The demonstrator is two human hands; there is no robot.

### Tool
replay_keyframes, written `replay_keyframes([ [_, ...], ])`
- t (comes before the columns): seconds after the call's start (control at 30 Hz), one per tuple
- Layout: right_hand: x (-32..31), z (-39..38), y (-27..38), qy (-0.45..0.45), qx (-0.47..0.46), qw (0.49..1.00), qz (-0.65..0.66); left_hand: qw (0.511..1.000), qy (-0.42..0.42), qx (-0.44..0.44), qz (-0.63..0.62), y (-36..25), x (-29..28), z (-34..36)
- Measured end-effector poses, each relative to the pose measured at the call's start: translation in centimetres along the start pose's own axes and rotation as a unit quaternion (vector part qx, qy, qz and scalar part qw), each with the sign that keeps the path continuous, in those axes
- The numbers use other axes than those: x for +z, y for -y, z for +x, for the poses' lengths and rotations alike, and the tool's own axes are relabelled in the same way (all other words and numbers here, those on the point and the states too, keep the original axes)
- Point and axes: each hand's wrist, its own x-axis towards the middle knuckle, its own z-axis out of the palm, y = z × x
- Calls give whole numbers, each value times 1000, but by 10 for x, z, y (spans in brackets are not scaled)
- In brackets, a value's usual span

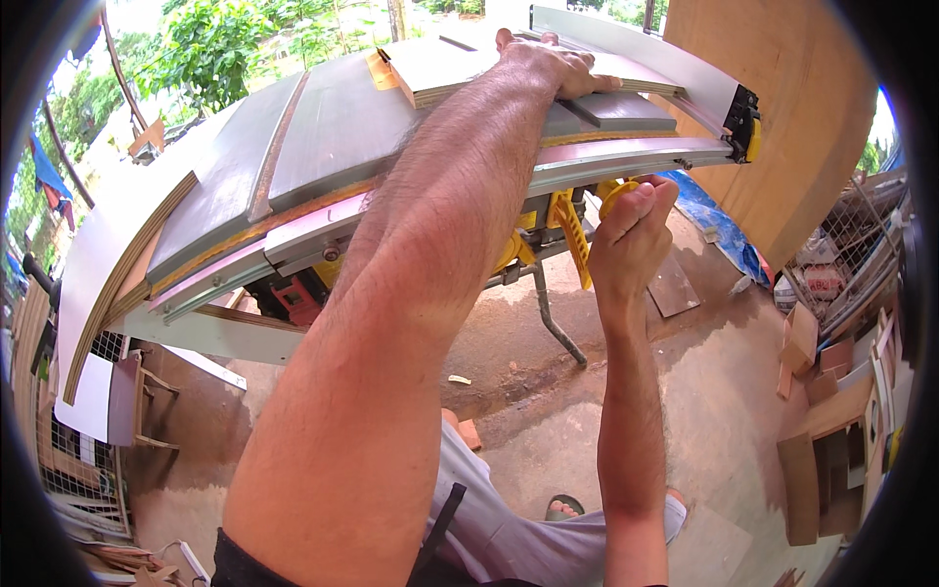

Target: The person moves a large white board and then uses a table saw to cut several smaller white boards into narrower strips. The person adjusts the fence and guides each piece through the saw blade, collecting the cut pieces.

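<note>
A table saw (342, 127) with a grey metal top stands in front of me. My left arm reaches across it. My left hand (553, 64) rests, fingers spread, on a pale-topped plywood board (440, 70) beside the long rip fence (675, 61). Under the front rail (626, 161), my right hand (634, 235) is closed around a yellow knob (616, 199); its fingers partly cover the knob. A yellow toothed lever (572, 240) hangs just left of that hand. Near the board's left edge, a small dark blade tip shows by an orange insert (381, 71). My left forearm hides part of the saw.
A white-faced plywood sheet (117, 264) flanks the saw's left end. To the right leans a large wooden panel (773, 108) over a blue tarp (724, 225). Wooden offcuts and boxes (827, 440) crowd the right side. A metal saw leg (558, 318) stands on the floor.
</note>
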Motion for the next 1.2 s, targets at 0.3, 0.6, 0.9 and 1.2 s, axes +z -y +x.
replay_keyframes([
  [0.3, 1, 0, 2, -8, 16, 1000, 13, 999, 20, -2, 32, -1, -4, -3],
  [0.6, 5, -2, 4, -22, 30, 999, 18, 999, 20, -10, 32, -5, -6, -8],
  [0.9, 3, -2, 1, -11, 17, 1000, 4, 999, 23, -5, 23, -4, -7, -7],
  [1.2, 1, 0, -6, -4, -29, 999, -13, 1000, 13, -17, -2, -5, -3, -3],
])
